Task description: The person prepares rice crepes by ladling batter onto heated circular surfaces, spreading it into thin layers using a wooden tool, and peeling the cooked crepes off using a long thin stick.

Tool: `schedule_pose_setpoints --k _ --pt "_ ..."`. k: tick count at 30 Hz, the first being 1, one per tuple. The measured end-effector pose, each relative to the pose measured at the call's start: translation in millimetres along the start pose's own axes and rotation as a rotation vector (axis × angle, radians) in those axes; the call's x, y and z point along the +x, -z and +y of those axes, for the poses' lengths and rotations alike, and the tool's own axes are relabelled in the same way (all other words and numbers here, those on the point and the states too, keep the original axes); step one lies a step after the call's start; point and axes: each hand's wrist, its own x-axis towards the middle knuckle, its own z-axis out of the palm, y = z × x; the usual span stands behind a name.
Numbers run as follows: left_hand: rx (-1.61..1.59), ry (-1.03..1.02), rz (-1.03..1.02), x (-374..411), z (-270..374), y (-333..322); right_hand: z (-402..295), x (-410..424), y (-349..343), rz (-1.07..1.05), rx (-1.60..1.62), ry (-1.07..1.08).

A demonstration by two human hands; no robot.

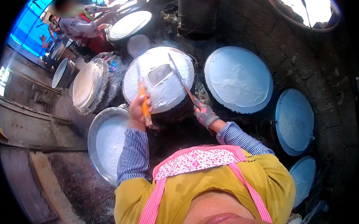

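My left hand (138, 109) grips an orange handle (144, 101). The tool's far end is blurred and looks like a round ladle head (138, 45). My right hand (205, 114), in a worn fingerless glove, holds a long, thin, flat blade or stick (181, 78) that slants over the near griddle. On that round griddle lies a sheet of white batter (164, 96) with a bare grey patch (160, 74) near its middle. Beside my left forearm a metal basin (93, 144) holds white liquid batter (109, 144).
Left of the griddle sits a stack of thin round flatbreads (86, 85). More round griddles with white sheets (239, 78) (295, 121) (303, 180) curve along the right. A dark metal cylinder (197, 13) stands behind. At upper left, a person (81, 29) works beside another white-covered griddle (130, 24).
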Motion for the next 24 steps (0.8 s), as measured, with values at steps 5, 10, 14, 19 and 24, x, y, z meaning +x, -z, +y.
schedule_pose_setpoints --k 5,10,14,19,24 --pt "-0.051 -0.219 0.110 -115 26 23 -24 9 36 0.054 0.338 -0.025" --pt "-0.040 -0.203 0.380 -201 5 83 -54 2 24 -0.145 0.397 -0.092" --pt "-0.178 -0.178 0.508 -259 -20 116 -44 -2 17 0.029 0.281 0.010" --pt "-0.265 -0.138 0.541 -288 -49 147 -35 1 -8 -0.042 0.024 0.045" --pt "-0.192 -0.151 0.577 -297 -55 151 -14 -7 -35 0.060 -0.099 0.169"
